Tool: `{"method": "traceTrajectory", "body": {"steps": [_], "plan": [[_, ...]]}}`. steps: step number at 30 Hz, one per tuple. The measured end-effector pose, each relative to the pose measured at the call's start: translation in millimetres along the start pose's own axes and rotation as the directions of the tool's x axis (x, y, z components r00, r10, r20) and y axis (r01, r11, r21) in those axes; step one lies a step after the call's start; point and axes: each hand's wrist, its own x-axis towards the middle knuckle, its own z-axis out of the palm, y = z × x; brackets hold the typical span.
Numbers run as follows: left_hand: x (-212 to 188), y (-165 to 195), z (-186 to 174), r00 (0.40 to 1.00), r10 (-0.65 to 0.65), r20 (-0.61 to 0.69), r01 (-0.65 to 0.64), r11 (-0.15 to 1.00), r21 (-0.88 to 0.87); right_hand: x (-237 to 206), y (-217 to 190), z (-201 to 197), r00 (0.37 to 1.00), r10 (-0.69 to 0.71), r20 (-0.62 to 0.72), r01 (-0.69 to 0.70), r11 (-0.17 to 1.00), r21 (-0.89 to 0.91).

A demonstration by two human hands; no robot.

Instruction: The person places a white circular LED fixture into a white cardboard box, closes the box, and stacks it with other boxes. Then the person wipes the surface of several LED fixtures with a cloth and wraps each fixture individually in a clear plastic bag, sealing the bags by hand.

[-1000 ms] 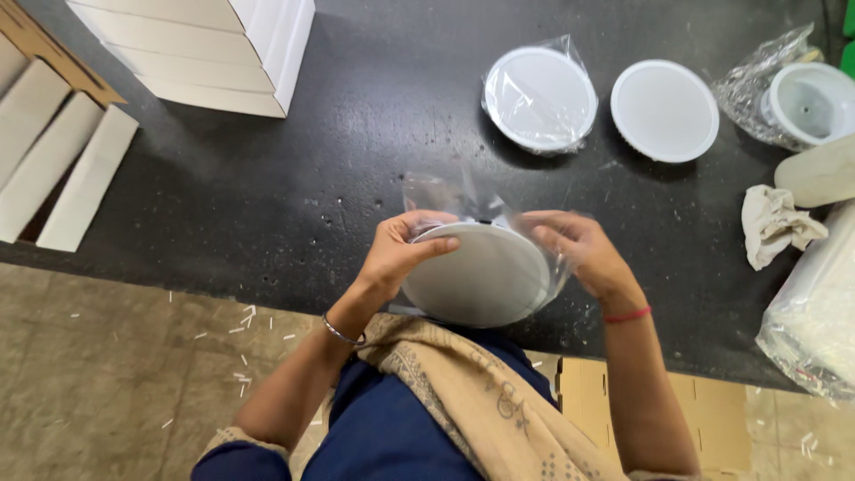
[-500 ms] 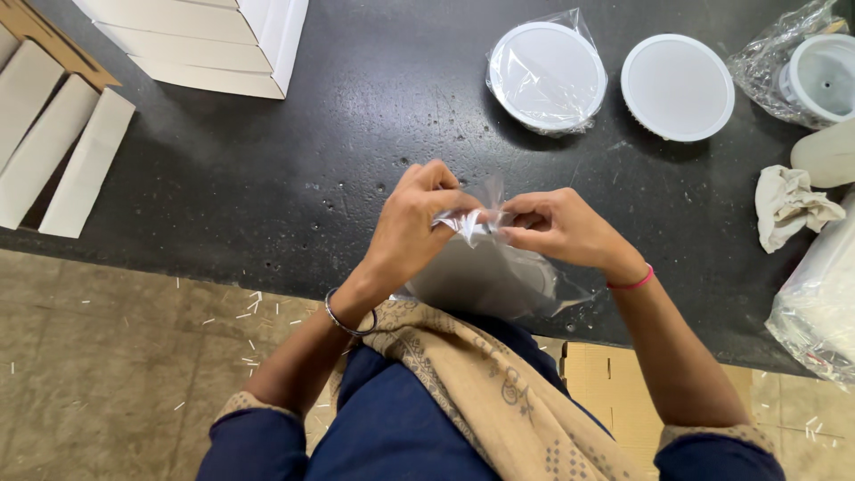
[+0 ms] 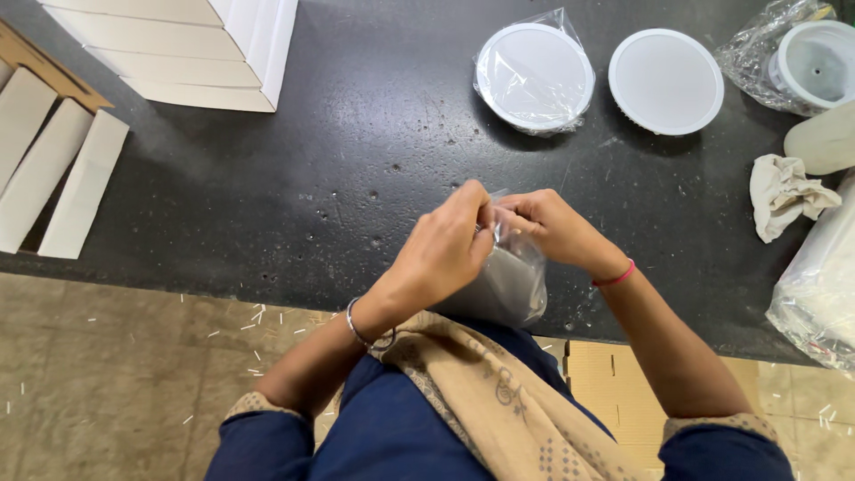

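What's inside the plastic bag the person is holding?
Inside the clear bag sits something round and pale grey, probably a disc like the white ones further back. The left hand and right hand pinch the bag's top and cover part of it.

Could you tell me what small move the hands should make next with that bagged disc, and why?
Probably fold the bunched bag mouth over: both the left hand and right hand pinch the clear bag at its top, with the disc already inside.
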Motion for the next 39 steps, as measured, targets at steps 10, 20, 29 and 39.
{"method": "traceTrajectory", "body": {"steps": [10,20,29,39], "plan": [[-13,27,18,0.989,-0.114,0.098,0.096,0.98,0.172,8,21,-5,0.992,0.084,0.095,-0.097,0.986,0.139],[4,-14,-1,0.999,0.052,0.015,-0.051,0.997,-0.065,3,30,0,0.99,0.095,0.108,-0.116,0.971,0.211],[8,-33,-24,0.875,0.439,0.205,-0.473,0.866,0.163,2,14,0,0.99,0.098,0.106,-0.118,0.971,0.206],[-1,-32,-36,0.897,0.279,0.344,-0.356,0.916,0.184,-4,-13,-11,0.986,0.071,0.147,-0.087,0.991,0.099]]}}
